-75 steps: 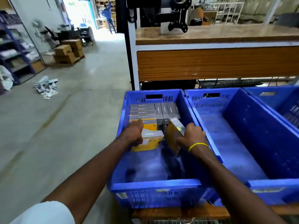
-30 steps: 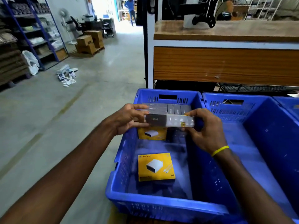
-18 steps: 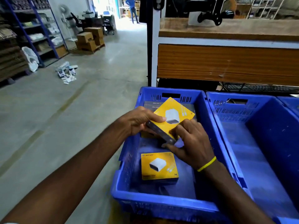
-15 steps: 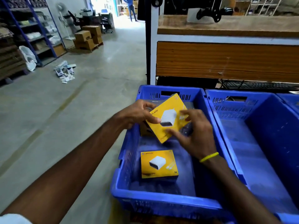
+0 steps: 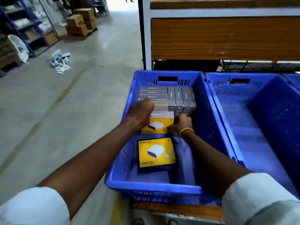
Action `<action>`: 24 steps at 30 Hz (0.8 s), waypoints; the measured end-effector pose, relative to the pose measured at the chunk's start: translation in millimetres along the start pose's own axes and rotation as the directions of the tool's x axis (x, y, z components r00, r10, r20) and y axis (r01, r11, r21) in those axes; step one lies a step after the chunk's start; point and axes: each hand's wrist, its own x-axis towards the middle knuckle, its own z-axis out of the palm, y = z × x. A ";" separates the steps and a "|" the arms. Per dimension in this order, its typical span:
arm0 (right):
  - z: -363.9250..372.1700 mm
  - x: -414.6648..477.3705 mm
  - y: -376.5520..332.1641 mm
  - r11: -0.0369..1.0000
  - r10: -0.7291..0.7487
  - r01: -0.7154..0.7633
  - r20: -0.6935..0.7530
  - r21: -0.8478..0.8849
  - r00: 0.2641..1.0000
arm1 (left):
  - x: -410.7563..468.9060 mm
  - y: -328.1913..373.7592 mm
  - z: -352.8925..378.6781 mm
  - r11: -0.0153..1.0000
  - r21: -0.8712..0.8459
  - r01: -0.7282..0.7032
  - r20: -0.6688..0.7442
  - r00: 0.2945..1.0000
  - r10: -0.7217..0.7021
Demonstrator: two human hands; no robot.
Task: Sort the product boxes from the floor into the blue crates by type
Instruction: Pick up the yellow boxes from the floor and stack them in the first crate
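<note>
Holding yellow box (image 5: 159, 123) between left hand (image 5: 140, 113), right hand (image 5: 180, 125), in blue crate (image 5: 152, 187)

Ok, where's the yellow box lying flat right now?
Head view: the flat yellow box lies face up on the floor of the leftmost blue crate, just nearer the person than the upright yellow box.

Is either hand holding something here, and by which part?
Both hold the standing yellow box in the blue crate: the left hand grips its top left corner, and the right hand pinches its lower right corner.
</note>
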 end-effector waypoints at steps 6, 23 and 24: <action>27.8 6.6 -0.4 0.987 0.090 -0.081 -0.058 0.136 0.994 | 5.7 3.6 1.9 0.998 0.054 0.040 -0.001 0.999 -0.040; 17.3 14.8 -8.4 0.986 0.168 -0.168 0.052 0.001 0.984 | -2.1 19.0 -8.5 0.983 0.088 0.163 0.082 0.982 -0.170; 10.2 15.8 -4.1 0.984 0.174 -0.172 0.050 -0.053 0.983 | -5.0 21.9 -10.1 0.981 0.101 0.167 0.161 0.970 -0.182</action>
